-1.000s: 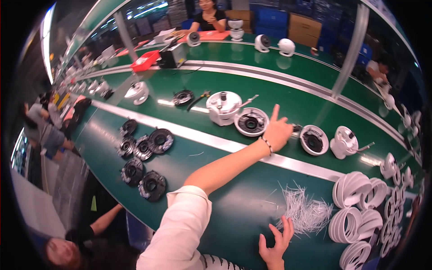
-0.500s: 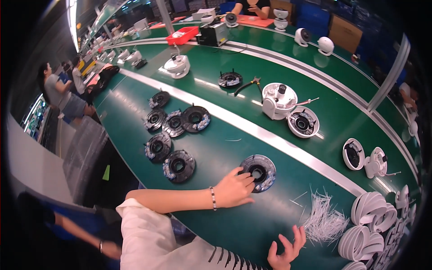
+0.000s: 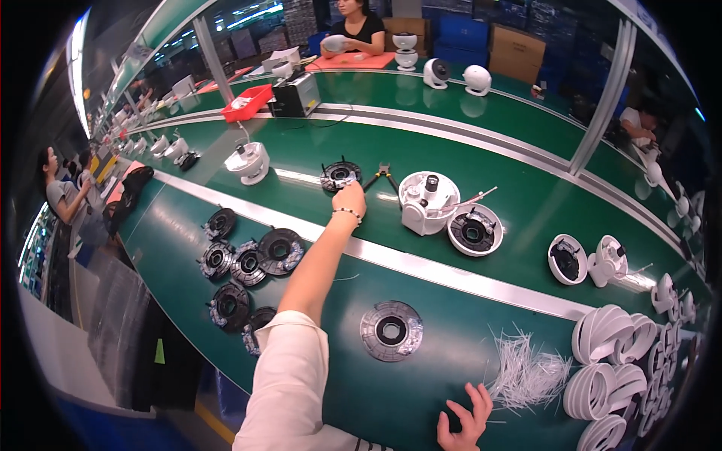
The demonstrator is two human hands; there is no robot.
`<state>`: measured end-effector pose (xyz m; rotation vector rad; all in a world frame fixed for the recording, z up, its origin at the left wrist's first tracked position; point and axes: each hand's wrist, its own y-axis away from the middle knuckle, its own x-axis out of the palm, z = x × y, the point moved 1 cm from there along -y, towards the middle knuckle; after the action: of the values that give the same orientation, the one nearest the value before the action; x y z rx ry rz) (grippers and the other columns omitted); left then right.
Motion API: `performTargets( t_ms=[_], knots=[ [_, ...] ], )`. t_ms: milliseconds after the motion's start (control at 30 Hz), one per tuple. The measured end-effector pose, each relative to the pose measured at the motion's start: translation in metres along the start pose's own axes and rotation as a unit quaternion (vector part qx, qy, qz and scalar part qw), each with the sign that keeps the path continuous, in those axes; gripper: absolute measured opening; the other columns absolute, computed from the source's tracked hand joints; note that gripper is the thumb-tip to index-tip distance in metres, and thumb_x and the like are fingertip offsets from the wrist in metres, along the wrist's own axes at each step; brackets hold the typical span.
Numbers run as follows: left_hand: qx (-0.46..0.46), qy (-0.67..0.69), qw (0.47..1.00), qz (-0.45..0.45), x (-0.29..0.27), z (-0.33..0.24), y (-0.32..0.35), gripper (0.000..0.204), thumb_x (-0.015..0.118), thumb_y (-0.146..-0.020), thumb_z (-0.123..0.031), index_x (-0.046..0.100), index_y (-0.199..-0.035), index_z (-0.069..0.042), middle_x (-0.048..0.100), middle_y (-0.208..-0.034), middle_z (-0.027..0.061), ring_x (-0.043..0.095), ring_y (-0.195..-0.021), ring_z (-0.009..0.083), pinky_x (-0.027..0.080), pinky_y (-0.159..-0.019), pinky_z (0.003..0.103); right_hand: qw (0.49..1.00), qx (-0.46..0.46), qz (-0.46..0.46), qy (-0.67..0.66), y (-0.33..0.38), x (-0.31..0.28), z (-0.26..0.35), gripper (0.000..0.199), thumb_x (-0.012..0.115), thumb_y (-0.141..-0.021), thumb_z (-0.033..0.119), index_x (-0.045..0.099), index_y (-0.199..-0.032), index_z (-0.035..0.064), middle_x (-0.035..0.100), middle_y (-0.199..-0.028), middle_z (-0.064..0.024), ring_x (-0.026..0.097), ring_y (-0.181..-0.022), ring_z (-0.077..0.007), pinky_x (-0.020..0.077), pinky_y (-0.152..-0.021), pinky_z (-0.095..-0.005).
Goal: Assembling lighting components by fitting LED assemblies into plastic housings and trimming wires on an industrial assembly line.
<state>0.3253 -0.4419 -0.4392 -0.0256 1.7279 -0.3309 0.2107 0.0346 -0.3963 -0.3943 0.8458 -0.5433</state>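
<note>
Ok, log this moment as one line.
left hand: at black disc, grip unclear | right hand: open, near white strip pile | pliers: right of black disc

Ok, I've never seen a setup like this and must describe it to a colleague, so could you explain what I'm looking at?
There is no robot here: these are a person's bare hands. All the pictures come from one wide fisheye camera on that person's head, looking down, so straight edges bend. The picture's left is the wearer's left.

The left hand reaches to a black disc part beside pliers; whether it grips the disc is hard to tell. The right hand looks empty, fingers apart, near a pile of thin white strands.

The near green surface also bears a single dark disc, a group of similar discs to the left and white rings at the right. Beyond the metal strip stands a white housing.
</note>
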Motion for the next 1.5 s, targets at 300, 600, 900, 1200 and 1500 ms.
performTargets(
  t_ms=[300, 600, 900, 1200, 1500],
  knots=[
    [0.039, 0.235, 0.967, -0.094, -0.062, -0.009, 0.039, 0.025, 0.045, -0.083, -0.017, 0.033, -0.094, 0.002, 0.055, -0.074, 0.0268, 0.055, -0.071, 0.0423, 0.042, -0.064, 0.048, 1.0, 0.01, -0.023, -0.003, 0.011, -0.01, -0.011, 0.023, 0.063, -0.058, 0.007, 0.061, -0.08, 0.0062, 0.05, -0.108, -0.0171, 0.041, -0.105, -0.0374, 0.0347, -0.087, -0.0411],
    [0.078, 0.541, 0.838, 0.007, -0.218, -0.013, 0.226, 0.008, 0.039, -0.085, -0.004, 0.034, -0.091, -0.001, 0.041, -0.052, 0.0005, 0.04, -0.039, 0.0072, 0.031, -0.037, 0.02, 0.997, 0.001, -0.074, 0.017, 0.007, -0.035, -0.001, 0.022, 0.062, -0.059, 0.007, 0.061, -0.081, 0.0046, 0.049, -0.107, -0.0204, 0.041, -0.105, -0.0388, 0.0342, -0.087, -0.0413],
    [-0.085, 0.583, 0.711, 0.385, -0.153, -0.017, 0.375, 0.01, 0.038, -0.087, -0.006, 0.031, -0.092, -0.002, 0.045, -0.051, 0.0037, 0.044, -0.038, 0.009, 0.034, -0.034, 0.021, 0.995, 0.005, -0.096, 0.014, 0.009, -0.049, -0.008, 0.024, 0.06, -0.061, 0.007, 0.059, -0.085, 0.0033, 0.05, -0.107, -0.0208, 0.043, -0.103, -0.0388, 0.0352, -0.086, -0.0417],
    [0.158, 0.243, 0.924, 0.25, -0.144, -0.022, 0.352, 0.019, 0.056, -0.077, -0.024, 0.054, -0.077, -0.005, 0.054, -0.051, 0.0122, 0.055, -0.048, 0.0301, 0.043, -0.045, 0.038, 0.995, 0.025, -0.089, 0.028, 0.024, -0.058, -0.013, 0.022, 0.055, -0.065, 0.004, 0.054, -0.087, -0.0002, 0.048, -0.108, -0.0218, 0.044, -0.102, -0.0375, 0.0361, -0.086, -0.0438],
    [0.223, 0.21, 0.951, 0.036, -0.089, -0.022, 0.237, 0.05, 0.065, -0.069, -0.022, 0.046, -0.109, 0.001, 0.056, -0.088, 0.015, 0.053, -0.083, 0.0313, 0.042, -0.076, 0.038, 0.957, 0.015, -0.207, 0.203, 0.002, -0.112, -0.038, 0.023, 0.062, -0.058, -0.002, 0.059, -0.08, 0.0041, 0.055, -0.096, -0.0127, 0.052, -0.09, -0.0325, 0.0418, -0.077, -0.0374]
  ],
)
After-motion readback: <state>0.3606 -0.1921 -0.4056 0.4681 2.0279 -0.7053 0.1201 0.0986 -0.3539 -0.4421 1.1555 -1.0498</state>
